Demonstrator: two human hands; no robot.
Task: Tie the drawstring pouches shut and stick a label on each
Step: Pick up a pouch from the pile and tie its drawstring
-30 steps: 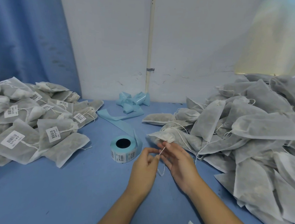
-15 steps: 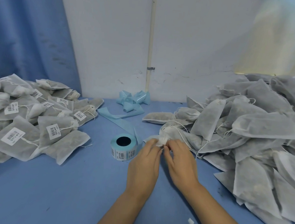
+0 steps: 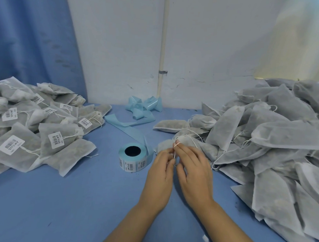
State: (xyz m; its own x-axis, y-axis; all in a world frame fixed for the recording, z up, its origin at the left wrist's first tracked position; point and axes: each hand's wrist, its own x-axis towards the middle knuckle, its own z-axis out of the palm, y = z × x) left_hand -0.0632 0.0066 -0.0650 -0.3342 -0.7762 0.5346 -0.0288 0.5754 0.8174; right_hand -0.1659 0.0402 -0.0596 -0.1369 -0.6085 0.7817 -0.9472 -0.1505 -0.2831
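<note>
The step in hand looks like knotting the string [image 3: 177,144] of 1 pouch [image 3: 187,141]. That pouch lies on the table [image 3: 60,198] at 12 o'clock from the hands, at the near edge of the untied heap [image 3: 272,144].

To do it well:
- Keep the neck of the pouch bunched tight before the knot closes, or the fill may leak out.
- Pull the loop off the finger only once the free end is through it.
- Draw both ends apart evenly and snug the knot against the gathered cloth, not partway along the string.
- The cloth looks thin and soft, so a sharp tug could tear it. A steady pull is safer.
- The label roll [image 3: 133,156] stands at 10 o'clock from the left hand [image 3: 160,168], near enough to reach once the knot holds.

Both hands sit side by side, backs up, with the fingers pointing to 12 o'clock.
- The right hand [image 3: 195,170] has the string looped over its first finger and grips it, with the other fingers curled under.
- The left hand has its fingers curled in toward the right hand and seems to pinch the hanging end, though the fingertips are partly hidden.

The tied and labelled heap [image 3: 36,124] lies at 9 o'clock, well apart. Spent blue backing strip [image 3: 141,111] trails off to 12 o'clock.
</note>
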